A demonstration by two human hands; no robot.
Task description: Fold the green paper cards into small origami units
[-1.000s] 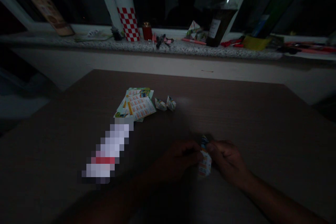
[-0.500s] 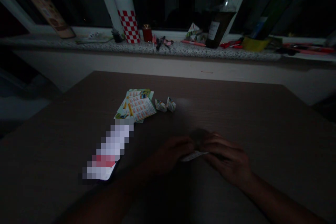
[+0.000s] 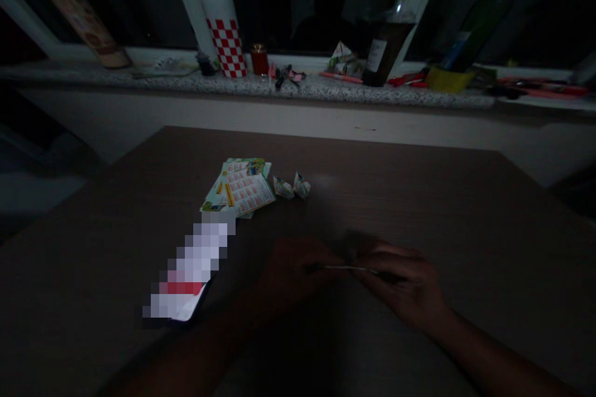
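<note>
Between my two hands is a small folded piece of paper [image 3: 345, 267], seen nearly edge-on as a thin pale line. My left hand [image 3: 298, 267] pinches its left end, and my right hand [image 3: 403, 276] grips its right end with bent fingers. Dim light hides the fingertips in part. Beyond the hands, two small folded paper shapes [image 3: 302, 186] stand side by side on the table. To their left lies a loose stack of printed paper sheets [image 3: 249, 189], white and green with orange print.
A lit phone [image 3: 195, 267], its screen blurred out, rests on the brown table [image 3: 419, 198] left of my hands. Along the stone windowsill [image 3: 316, 94] stand a red-checkered bottle [image 3: 228, 43], a small red jar [image 3: 259, 60], a dark cup [image 3: 379, 53] and a green bottle [image 3: 487, 12].
The paper between my hands has tilted from showing its flat face to nearly edge-on. Both hands stay in about the same place, still gripping it.
</note>
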